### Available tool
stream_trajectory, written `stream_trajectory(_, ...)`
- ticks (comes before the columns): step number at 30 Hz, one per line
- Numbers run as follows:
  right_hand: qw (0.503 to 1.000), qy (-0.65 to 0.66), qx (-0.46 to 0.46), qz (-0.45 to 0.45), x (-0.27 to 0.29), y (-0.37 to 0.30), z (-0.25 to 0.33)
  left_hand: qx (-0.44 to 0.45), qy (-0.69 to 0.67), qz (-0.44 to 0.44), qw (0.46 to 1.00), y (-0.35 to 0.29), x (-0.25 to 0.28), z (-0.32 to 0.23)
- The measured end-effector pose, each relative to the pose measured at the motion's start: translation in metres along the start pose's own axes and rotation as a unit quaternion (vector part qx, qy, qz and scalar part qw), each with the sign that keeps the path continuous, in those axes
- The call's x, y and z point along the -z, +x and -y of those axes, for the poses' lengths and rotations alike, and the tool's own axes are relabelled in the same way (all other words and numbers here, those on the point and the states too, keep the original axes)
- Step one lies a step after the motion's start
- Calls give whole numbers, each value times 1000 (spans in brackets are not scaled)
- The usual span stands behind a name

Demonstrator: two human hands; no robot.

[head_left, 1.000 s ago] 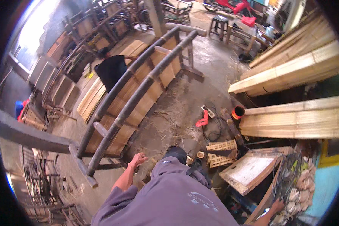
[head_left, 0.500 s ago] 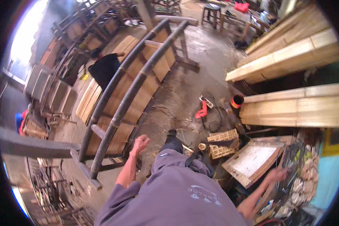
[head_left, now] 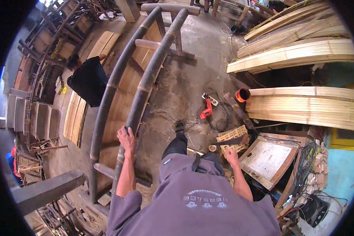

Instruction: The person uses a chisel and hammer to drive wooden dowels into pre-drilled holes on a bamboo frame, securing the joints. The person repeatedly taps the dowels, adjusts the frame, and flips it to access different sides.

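Observation:
My left hand (head_left: 126, 141) lies on the near dark bamboo rail (head_left: 148, 74) of a long bench-like bamboo frame, its fingers bent over the pole. Slatted pale bamboo panels (head_left: 124, 98) fill the space between the rails. Over on the right, my right hand (head_left: 231, 154) hangs beside a woven bamboo piece (head_left: 223, 136) and a dark flat blade-like tool (head_left: 234, 141). Its fingers are curled and partly hidden, so I cannot make out whether anything is in them.
A red power drill (head_left: 205, 112) lies on the concrete floor by a white power strip (head_left: 211, 99) and dark cable. Bundles of bamboo slats (head_left: 303, 106) stack on the right, near a wood-framed board (head_left: 269, 161). Someone in black (head_left: 89, 80) crouches beyond the bench.
My left hand has come down onto the bamboo rail. My right hand has moved inward from the clutter at the right to the woven bamboo. The whole view has shifted.

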State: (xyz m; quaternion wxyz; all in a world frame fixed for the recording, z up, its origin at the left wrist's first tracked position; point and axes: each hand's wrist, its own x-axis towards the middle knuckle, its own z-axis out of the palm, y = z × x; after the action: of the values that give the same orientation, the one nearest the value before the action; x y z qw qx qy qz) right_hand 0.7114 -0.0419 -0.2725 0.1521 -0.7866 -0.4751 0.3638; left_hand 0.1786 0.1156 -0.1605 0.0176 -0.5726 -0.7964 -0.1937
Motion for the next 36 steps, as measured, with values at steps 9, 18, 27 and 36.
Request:
stream_trajectory(9, 991, 29, -131, -21, -44, -27, -34, 113, 88, 27, 989, 9, -11, -27)
stream_trajectory(18, 996, 26, -48, 70, -22, 112, 89, 114, 74, 49, 989, 14, -12, -34)
stream_trajectory(27, 994, -59, 91, 34, 13, 393, 204, 228, 129, 79, 962, 6, -20, -34)
stream_trajectory(36, 881, 108, 461, 14, 54, 490, 550, 422, 238, -75, 871, 99, -49, -102)
